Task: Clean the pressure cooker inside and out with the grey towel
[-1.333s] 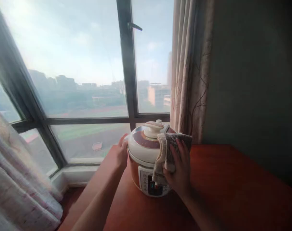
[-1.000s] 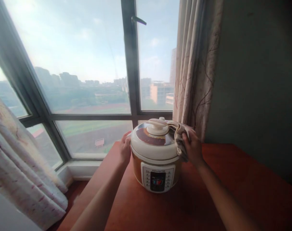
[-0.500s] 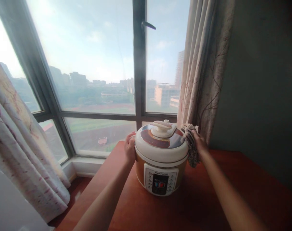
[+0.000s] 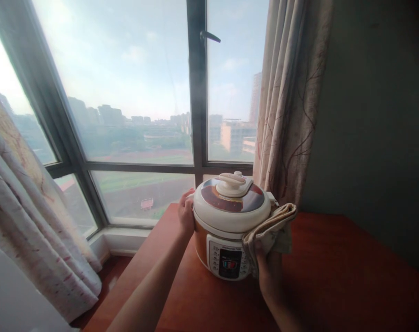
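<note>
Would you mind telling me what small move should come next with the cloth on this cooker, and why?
Probably draw the cloth leftward across the control panel: the right hand presses it on the cooker's lower right front, and the left hand braces the opposite side.

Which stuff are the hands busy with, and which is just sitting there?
Busy with: cooker, steadied by left hand; cloth, pressed on the cooker by right hand.
Just there: table, curtains, window.
</note>
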Available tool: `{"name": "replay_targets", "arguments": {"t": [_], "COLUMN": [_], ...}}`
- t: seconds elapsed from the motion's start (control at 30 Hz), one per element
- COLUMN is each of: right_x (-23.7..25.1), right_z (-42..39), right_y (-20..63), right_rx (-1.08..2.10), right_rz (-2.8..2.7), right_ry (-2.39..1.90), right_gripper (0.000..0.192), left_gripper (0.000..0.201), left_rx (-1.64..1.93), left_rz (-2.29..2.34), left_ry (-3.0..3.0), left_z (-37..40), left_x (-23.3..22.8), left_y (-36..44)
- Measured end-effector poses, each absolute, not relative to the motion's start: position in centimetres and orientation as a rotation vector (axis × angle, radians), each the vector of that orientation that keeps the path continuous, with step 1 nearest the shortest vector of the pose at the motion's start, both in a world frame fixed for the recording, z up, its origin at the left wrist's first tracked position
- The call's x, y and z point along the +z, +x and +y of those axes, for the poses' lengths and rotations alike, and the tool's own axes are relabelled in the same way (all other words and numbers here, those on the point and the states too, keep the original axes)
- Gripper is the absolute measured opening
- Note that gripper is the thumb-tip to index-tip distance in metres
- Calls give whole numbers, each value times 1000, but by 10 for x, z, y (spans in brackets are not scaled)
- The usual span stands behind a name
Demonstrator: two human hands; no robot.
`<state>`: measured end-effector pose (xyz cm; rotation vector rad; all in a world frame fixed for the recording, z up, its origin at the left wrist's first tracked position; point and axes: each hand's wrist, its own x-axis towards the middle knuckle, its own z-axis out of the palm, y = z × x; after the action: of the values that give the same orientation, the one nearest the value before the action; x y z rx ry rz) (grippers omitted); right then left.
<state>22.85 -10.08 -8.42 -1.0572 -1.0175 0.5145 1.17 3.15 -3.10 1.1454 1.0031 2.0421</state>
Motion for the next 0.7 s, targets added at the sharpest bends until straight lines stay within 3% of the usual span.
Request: {"name": "replay_targets", "arguments": {"t": [0.33, 0.43, 0.53, 0.7], "right_x": [-20, 15, 44, 56], "right_z": [-56, -29, 7, 46], "right_y": [266, 288, 307, 329], "right_rx": [-73, 64, 413, 711], "right_rz": [-1326, -1373, -1383, -1345], "right_ry": [-1127, -1221, -1392, -1448], "right_gripper": [49, 45, 33, 28], "left_gripper": [27, 27, 26, 25], "left_rx": [2001, 1999, 2018, 2027], "left_rz": [1042, 1041, 1028, 1031], "left_ry": [1155, 1171, 1169, 1166], "left_z": [23, 24, 26, 27], "left_x": [-25, -26, -27, -27], "left_y": [13, 12, 12, 14]}}
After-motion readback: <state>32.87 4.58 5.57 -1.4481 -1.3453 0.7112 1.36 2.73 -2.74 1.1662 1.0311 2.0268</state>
